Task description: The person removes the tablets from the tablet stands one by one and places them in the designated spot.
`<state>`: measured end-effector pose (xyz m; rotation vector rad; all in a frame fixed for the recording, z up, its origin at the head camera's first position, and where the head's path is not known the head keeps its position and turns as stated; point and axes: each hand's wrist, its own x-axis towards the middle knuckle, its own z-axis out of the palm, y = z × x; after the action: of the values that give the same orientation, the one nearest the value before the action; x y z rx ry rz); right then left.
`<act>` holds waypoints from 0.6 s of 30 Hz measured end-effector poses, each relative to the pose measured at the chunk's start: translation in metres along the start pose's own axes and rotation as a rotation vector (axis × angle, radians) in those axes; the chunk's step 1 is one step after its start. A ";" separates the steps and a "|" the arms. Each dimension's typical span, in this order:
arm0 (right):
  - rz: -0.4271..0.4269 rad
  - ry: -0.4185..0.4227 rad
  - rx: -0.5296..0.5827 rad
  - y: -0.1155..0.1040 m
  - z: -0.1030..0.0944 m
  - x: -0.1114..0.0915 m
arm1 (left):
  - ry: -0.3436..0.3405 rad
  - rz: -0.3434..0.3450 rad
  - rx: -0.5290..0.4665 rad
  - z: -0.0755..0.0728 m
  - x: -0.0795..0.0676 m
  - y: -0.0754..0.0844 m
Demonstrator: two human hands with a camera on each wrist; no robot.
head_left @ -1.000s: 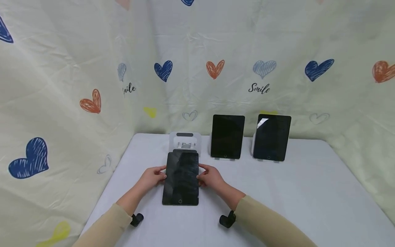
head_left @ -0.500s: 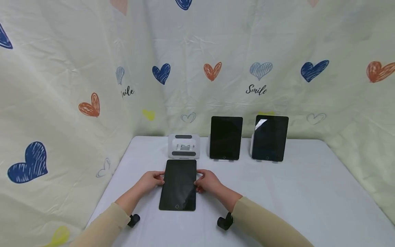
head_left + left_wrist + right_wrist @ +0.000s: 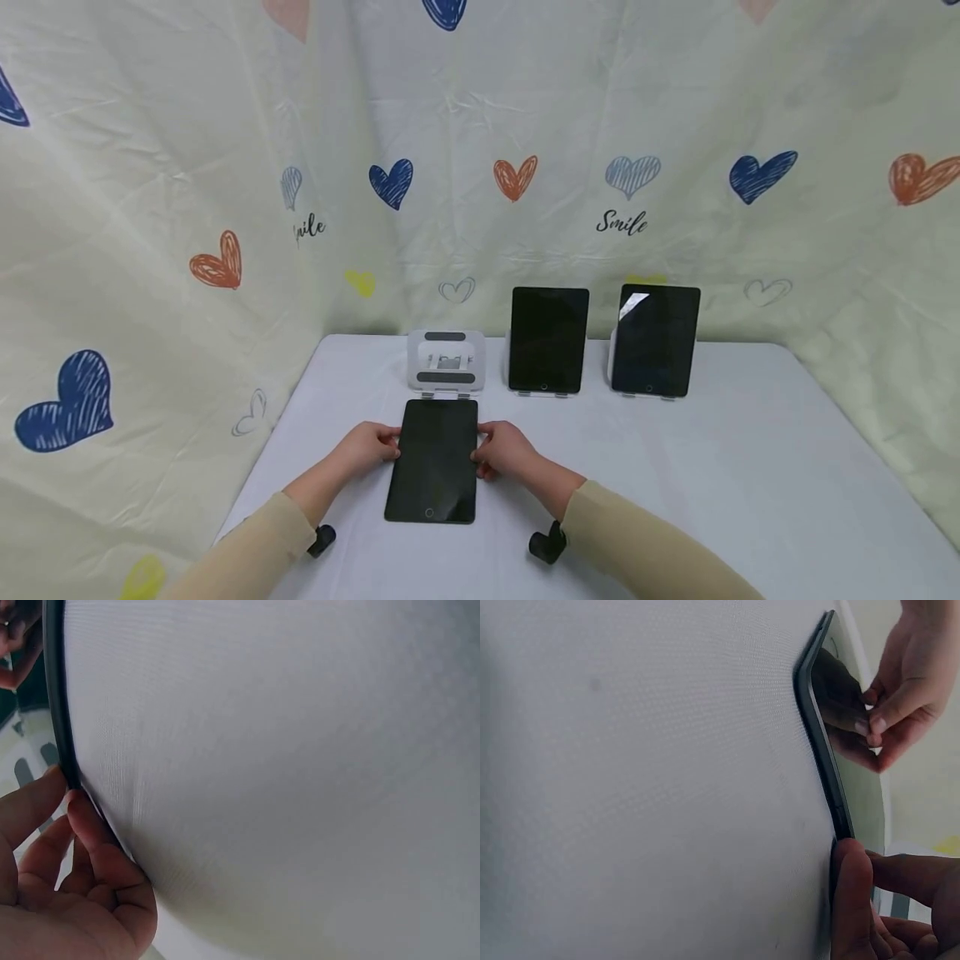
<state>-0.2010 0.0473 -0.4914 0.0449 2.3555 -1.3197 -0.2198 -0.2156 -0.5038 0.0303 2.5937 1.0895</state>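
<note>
A black tablet [image 3: 432, 463] with a round home button lies low over the white cloth, in front of a white tablet stand [image 3: 446, 360] with dark pads. My left hand [image 3: 369, 446] pinches its left edge between thumb and fingers, as the left wrist view also shows at close range. On the opposite edge my right hand [image 3: 504, 448] holds the tablet the same way. In the right wrist view, the tablet's thin dark side [image 3: 821, 742] runs close along the cloth, with the right thumb and fingers on its edge.
Two more tablets stand upright at the back, a middle one [image 3: 549, 340] and a right one [image 3: 656, 340], each leaning on its stand. A white cloth covers the table [image 3: 712, 483]. Behind hangs a pale curtain [image 3: 570, 108] printed with hearts.
Both hands have brought the tablet back from the stand toward the body and lower. The stand's lower pad and front hooks, covered before, now show. The two standing tablets stay in place.
</note>
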 end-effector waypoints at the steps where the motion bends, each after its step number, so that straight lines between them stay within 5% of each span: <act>1: -0.002 0.000 -0.011 0.000 0.001 -0.001 | -0.002 -0.004 0.008 0.000 0.000 0.000; 18: -0.054 0.040 -0.204 0.004 0.000 -0.002 | -0.019 -0.001 0.051 -0.005 -0.005 0.005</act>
<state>-0.1986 0.0492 -0.4938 -0.0556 2.5290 -1.1046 -0.2172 -0.2162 -0.4959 0.0510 2.6041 1.0179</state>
